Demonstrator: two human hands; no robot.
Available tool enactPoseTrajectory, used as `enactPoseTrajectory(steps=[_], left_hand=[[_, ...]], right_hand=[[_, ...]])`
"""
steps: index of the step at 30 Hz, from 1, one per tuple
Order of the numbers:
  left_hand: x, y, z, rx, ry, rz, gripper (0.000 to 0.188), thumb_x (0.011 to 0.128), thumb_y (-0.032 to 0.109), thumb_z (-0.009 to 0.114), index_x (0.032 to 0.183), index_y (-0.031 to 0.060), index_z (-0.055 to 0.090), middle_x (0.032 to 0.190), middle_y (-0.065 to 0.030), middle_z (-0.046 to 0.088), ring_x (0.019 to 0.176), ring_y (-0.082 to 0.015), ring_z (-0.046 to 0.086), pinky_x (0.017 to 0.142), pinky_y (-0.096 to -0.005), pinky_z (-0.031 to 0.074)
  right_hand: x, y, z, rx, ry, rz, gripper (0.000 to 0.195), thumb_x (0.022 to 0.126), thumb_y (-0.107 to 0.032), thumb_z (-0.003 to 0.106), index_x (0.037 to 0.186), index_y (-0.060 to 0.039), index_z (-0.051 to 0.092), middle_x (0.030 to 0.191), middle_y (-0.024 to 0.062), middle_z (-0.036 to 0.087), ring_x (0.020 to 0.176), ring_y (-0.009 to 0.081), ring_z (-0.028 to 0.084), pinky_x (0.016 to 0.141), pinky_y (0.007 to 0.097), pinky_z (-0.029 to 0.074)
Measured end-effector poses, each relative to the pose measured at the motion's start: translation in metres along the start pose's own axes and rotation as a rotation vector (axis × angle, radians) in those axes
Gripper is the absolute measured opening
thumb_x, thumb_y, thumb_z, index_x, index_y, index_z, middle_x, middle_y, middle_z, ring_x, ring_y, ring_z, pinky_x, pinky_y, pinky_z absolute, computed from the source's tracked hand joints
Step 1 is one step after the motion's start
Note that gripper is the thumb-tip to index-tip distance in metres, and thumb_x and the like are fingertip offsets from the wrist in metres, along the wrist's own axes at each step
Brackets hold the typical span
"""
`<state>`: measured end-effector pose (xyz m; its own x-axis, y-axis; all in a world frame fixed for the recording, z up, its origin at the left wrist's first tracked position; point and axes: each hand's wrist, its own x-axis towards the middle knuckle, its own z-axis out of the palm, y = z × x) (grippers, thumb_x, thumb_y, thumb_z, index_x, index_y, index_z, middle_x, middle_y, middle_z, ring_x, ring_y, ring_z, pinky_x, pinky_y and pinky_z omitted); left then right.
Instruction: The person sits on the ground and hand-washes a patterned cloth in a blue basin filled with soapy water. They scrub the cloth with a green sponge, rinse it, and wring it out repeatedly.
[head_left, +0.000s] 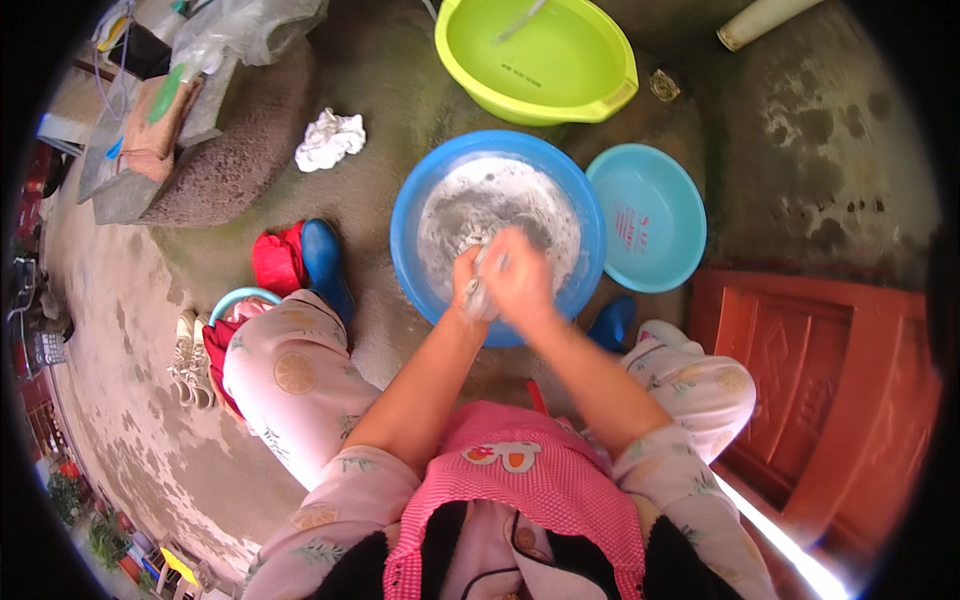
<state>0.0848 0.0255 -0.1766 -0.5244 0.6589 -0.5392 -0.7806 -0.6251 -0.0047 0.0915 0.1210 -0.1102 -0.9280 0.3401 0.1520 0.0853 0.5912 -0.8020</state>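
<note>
A blue plastic basin (406, 238) holds greyish water (457, 214) with white suds along its edge. Over the near half of it, my left hand (463, 279) grips a wet, pale cloth (478, 301) that is bunched up. My right hand (519, 276), blurred by motion, closes on the same cloth from the other side. Part of the cloth hangs near my left wrist, and its far end meets the suds. How much of it lies under the water is hidden.
Beyond stands a lime-green basin (536, 109) with clear water; a turquoise basin (679, 225) touches the blue one's right side. A crumpled white cloth (331, 140) and red cloth (277, 259) lie left. Blue boots (324, 262), shoes (192, 360) and a red wooden door (787, 382) are nearby.
</note>
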Motion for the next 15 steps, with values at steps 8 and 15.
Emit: enactPoseTrajectory(steps=[8,15], left_hand=[[0.0,-0.029,0.043,0.069,0.251,0.179,0.037,0.083,0.033,0.043,0.093,0.0024,0.061,0.095,-0.0141,0.064,0.083,-0.0267,0.062,0.074,-0.0407,0.051],[0.009,-0.021,-0.007,0.054,0.203,0.181,0.026,0.081,0.02,0.045,0.093,0.0018,0.06,0.091,-0.0143,0.063,0.083,-0.0249,0.062,0.073,-0.0381,0.052]], right_hand=[[0.022,0.027,-0.011,0.04,-0.011,0.353,0.012,0.074,-0.01,0.063,0.081,-0.0054,0.055,0.069,0.0156,0.06,0.065,0.0314,0.06,0.061,0.0391,0.048],[-0.005,0.012,-0.002,0.045,-0.109,0.314,0.01,0.076,-0.001,0.058,0.08,-0.009,0.056,0.073,0.0133,0.061,0.084,0.021,0.059,0.079,0.0343,0.045]])
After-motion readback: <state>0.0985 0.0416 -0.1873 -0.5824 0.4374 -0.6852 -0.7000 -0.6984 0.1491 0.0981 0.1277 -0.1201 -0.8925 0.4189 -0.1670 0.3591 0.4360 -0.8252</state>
